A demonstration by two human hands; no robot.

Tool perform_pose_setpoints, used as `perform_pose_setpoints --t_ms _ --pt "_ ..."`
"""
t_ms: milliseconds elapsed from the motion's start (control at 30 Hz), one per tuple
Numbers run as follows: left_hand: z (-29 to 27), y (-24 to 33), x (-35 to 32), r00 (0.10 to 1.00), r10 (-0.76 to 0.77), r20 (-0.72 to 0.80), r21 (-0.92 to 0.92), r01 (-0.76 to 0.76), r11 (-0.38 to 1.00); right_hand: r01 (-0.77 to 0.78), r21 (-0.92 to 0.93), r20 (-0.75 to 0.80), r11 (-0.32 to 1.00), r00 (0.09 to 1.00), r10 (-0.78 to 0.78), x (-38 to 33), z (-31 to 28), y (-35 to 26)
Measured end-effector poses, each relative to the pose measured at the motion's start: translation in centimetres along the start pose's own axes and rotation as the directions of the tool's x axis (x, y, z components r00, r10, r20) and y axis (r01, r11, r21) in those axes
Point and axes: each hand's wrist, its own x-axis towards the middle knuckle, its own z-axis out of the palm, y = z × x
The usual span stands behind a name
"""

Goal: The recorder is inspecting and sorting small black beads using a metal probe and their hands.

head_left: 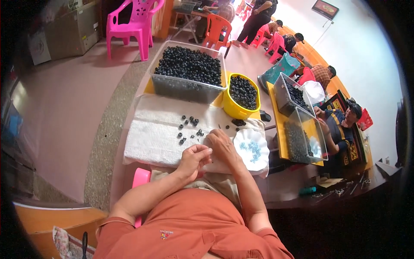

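My left hand is closed in a pinch above the near edge of a white cloth. Whatever it holds is too small to make out. Close beside it, my right hand curls downward over the cloth, its fingertips partly hidden and their contents unclear. Several small round black parts, some showing a hole, lie scattered just beyond my hands. To the right of my right hand, a white scalloped dish holds tiny light-blue pieces.
A clear plastic bin and a yellow tub, both full of black parts, stand at the cloth's far side. More clear bins sit on a yellow board at right, near a co-worker. A pink chair stands far left.
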Motion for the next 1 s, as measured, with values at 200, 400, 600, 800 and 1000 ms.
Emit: perform_pose_setpoints --t_ms 200,400,600,800,1000 --pt "0.0 0.1 0.0 0.999 -0.015 -0.028 -0.006 0.014 1.000 0.024 0.014 -0.058 1.000 0.998 -0.023 -0.2 1.1 0.9" --pt "0.0 0.1 0.1 1.000 -0.005 -0.022 -0.005 0.005 1.000 -0.015 -0.065 -0.084 0.998 0.996 0.009 -0.2 1.2 0.4" --pt "0.0 0.1 0.0 1.000 -0.012 -0.016 -0.010 0.012 1.000 -0.049 -0.102 -0.078 0.994 0.996 0.041 -0.1 1.3 0.5" --pt "0.0 0.0 0.0 1.000 -0.009 -0.019 -0.009 0.008 1.000 -0.049 -0.130 -0.054 0.990 0.998 0.042 -0.4 1.4 0.4" --pt "-0.1 0.1 0.2 0.999 -0.020 -0.027 -0.006 0.020 1.000 -0.062 -0.092 -0.052 0.994 0.997 0.057 0.0 1.1 0.1"
